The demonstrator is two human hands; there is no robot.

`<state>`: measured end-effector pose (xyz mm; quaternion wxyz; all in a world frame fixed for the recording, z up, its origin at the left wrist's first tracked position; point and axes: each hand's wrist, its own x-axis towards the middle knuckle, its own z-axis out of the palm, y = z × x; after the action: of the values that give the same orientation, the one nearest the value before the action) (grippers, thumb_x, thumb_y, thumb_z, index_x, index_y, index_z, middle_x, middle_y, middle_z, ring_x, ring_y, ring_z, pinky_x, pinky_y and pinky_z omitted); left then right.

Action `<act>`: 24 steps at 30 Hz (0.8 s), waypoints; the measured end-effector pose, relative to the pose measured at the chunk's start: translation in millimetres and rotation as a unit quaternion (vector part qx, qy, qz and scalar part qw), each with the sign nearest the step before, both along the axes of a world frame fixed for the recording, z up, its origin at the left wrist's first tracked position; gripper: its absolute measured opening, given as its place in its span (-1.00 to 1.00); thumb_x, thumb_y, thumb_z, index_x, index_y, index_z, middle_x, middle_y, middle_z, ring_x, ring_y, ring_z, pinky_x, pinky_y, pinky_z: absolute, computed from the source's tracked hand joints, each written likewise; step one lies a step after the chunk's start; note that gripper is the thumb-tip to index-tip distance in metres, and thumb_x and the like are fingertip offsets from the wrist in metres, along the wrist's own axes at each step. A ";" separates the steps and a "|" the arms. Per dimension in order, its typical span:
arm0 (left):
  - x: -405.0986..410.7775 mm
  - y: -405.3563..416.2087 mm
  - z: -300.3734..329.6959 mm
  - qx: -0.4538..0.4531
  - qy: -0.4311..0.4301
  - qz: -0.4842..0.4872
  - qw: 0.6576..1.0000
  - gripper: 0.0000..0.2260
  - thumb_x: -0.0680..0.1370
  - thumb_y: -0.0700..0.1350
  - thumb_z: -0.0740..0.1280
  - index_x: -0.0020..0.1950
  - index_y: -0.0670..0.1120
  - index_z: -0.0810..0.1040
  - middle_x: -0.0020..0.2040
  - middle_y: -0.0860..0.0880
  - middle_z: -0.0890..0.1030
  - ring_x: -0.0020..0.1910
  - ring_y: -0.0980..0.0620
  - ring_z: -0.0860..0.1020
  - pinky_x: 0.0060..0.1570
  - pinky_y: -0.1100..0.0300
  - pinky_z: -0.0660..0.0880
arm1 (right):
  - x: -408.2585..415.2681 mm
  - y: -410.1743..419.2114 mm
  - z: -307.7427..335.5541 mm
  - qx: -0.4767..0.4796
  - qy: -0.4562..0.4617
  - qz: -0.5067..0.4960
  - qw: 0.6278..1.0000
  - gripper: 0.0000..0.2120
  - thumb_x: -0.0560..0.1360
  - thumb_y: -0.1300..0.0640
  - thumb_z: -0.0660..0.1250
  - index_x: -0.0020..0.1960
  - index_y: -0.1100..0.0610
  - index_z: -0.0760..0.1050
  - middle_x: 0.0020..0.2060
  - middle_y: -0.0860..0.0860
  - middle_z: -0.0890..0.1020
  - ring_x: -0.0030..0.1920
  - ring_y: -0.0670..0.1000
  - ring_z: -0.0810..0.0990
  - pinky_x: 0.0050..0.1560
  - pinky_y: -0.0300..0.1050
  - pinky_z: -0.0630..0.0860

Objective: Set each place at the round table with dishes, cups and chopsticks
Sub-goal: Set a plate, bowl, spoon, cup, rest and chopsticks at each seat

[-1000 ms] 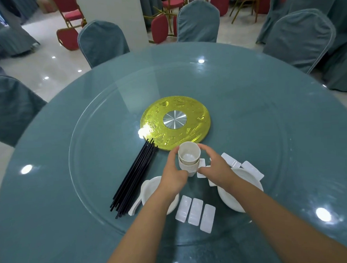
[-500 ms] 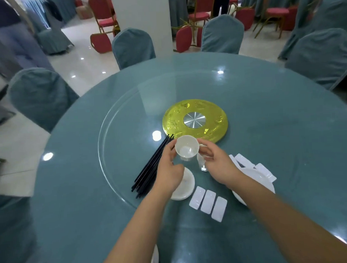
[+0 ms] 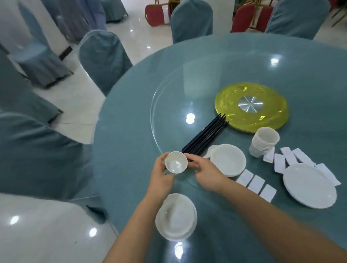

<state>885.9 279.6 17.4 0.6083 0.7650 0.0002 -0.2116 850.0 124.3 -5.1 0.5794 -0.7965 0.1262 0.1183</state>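
Observation:
A single white cup (image 3: 176,164) is held between both hands near the left rim of the round table (image 3: 120,153). My left hand (image 3: 160,176) grips its left side and my right hand (image 3: 205,172) pinches its right side. Below it a white bowl on a plate (image 3: 176,216) sits at the table edge. A stack of white cups (image 3: 263,141) stands by the yellow disc. Black chopsticks (image 3: 206,135) lie in a bundle. A stack of bowls (image 3: 228,159), a stack of plates (image 3: 309,185) and several white chopstick rests (image 3: 255,185) lie to the right.
A glass turntable (image 3: 167,95) covers the table's middle, with a yellow disc (image 3: 251,107) at its centre. Blue-covered chairs (image 3: 104,58) ring the table on the left and far side. Red chairs (image 3: 247,16) stand beyond on the white floor.
One cup has come off the stack, and both hands have carried it left and toward the table edge. The view has swung left, so the cup stack now sits at right.

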 end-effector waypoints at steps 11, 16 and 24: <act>3.0 69.1 -44.3 0.003 0.104 0.035 0.994 -0.47 0.44 -0.48 0.32 0.34 -0.12 0.33 0.15 -0.19 0.58 -0.06 0.04 0.54 -0.33 0.44 0.46 | 24.4 66.7 -33.1 -0.040 0.087 0.095 0.991 -0.23 0.31 0.51 0.01 0.40 -0.02 0.38 0.24 -0.10 0.57 0.29 -0.16 0.48 0.14 -0.22 0.49; 7.0 78.1 -61.8 -0.001 0.125 0.040 0.991 -0.50 0.42 -0.47 0.36 0.25 -0.07 0.37 0.12 -0.19 0.60 -0.06 0.00 0.57 -0.37 0.37 0.50 | 26.8 75.6 -42.5 -0.045 0.118 0.104 0.986 -0.26 0.28 0.42 0.04 0.34 -0.11 0.42 0.23 -0.14 0.57 0.28 -0.14 0.48 0.31 -0.07 0.44; 9.3 84.6 -81.2 0.027 0.124 0.031 0.991 -0.54 0.40 -0.53 0.32 0.20 -0.15 0.41 0.07 -0.16 0.63 -0.08 0.03 0.58 -0.31 0.33 0.52 | 20.4 76.3 -51.0 -0.045 0.133 0.124 0.982 -0.25 0.28 0.43 0.05 0.35 -0.11 0.41 0.24 -0.14 0.56 0.31 -0.12 0.47 0.34 0.02 0.41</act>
<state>895.2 364.3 -63.8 0.5891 0.7485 0.1052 -0.2857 870.4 200.6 -56.1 0.5021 -0.8083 0.1079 0.2880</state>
